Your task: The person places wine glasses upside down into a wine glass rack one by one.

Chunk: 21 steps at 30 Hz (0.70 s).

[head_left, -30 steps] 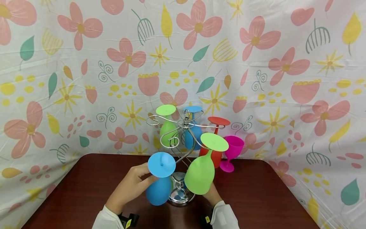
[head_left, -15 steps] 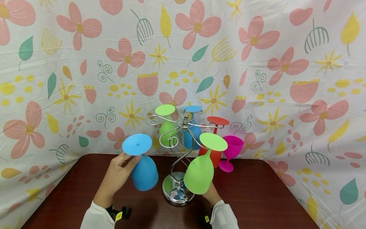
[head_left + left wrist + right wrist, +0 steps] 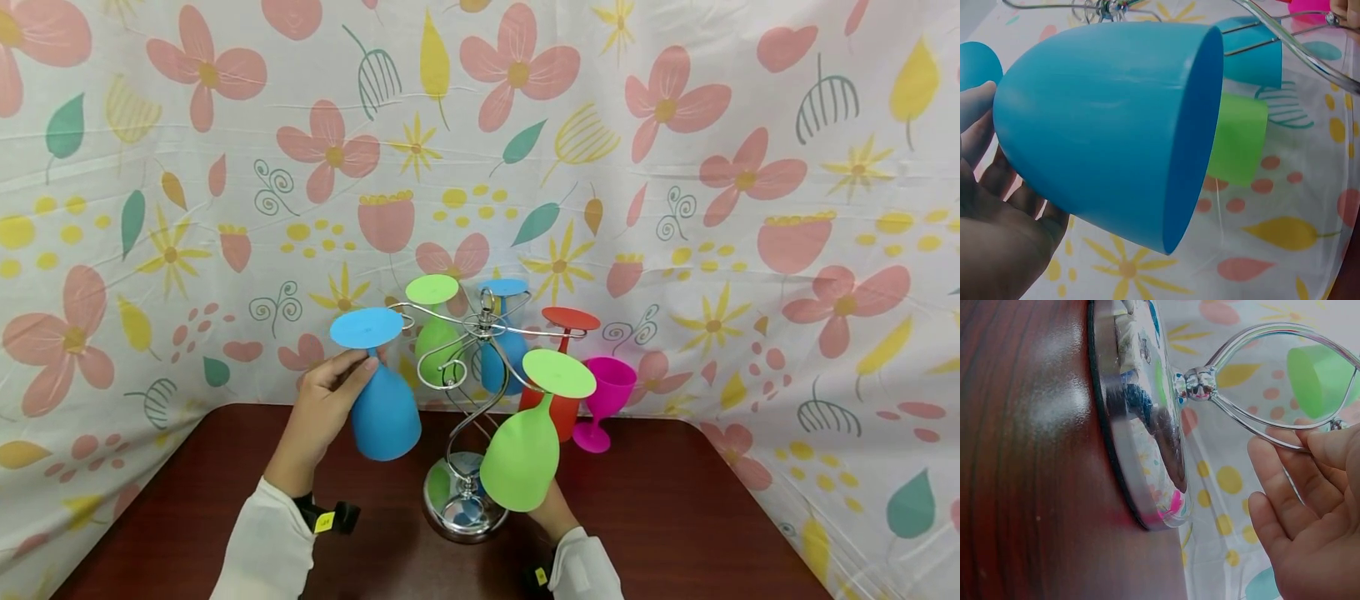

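Observation:
My left hand (image 3: 322, 408) pinches the stem of an upside-down blue goblet (image 3: 386, 417), just under its flat foot. The goblet is tilted, and its foot overlaps the curled end of the left rack arm in the head view. In the left wrist view the bowl (image 3: 1104, 125) fills the middle, with its mouth facing right. My right hand (image 3: 1310, 525) grips the curved wire stem of a chrome stemware rack (image 3: 486, 325), above the round base (image 3: 465, 521). In the head view this hand is mostly hidden behind a hanging green goblet (image 3: 521, 458).
Another green goblet (image 3: 437, 350), a second blue one (image 3: 502, 367) and a red one (image 3: 572, 318) hang upside down at the rack's rear and right. A magenta goblet (image 3: 611, 385) stands upright on the dark wooden table (image 3: 675, 517). A floral cloth (image 3: 480, 167) hangs behind.
My left hand has carried the blue goblet from in front of the rack to the left, then upward beside the left arm. The right hand and the rack have stayed in place.

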### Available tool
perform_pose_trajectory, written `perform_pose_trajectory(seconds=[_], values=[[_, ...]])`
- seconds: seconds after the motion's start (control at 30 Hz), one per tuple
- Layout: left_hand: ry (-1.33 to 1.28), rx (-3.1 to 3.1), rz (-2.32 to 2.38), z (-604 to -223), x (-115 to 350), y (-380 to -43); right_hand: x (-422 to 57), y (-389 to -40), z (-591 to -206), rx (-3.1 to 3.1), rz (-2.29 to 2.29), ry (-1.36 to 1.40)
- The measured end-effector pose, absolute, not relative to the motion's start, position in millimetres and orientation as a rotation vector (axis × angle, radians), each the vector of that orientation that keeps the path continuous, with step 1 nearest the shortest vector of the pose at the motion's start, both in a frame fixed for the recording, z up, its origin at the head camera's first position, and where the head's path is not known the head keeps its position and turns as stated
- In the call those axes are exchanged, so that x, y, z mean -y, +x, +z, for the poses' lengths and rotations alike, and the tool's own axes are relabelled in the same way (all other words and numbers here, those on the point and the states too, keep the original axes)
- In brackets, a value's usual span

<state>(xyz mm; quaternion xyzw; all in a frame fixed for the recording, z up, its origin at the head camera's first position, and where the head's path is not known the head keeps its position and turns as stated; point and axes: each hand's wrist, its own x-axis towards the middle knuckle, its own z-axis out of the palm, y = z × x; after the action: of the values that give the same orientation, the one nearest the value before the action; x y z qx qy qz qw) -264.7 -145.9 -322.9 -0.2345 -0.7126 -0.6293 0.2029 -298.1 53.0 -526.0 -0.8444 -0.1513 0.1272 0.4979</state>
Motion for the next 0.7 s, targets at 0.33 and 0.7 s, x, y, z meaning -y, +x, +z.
perform_pose_trajectory(seconds=[0.33,0.7], values=[[-0.658,2.112,-1.750,-307.0,119.9,-283.7,-57.4,-296.9,-530.2,0.283,0.475,-2.129],[-0.558,2.111,-1.830,-298.0,108.7,-304.3,-55.4,-301.6,-538.8,0.281,0.463,-2.170]])
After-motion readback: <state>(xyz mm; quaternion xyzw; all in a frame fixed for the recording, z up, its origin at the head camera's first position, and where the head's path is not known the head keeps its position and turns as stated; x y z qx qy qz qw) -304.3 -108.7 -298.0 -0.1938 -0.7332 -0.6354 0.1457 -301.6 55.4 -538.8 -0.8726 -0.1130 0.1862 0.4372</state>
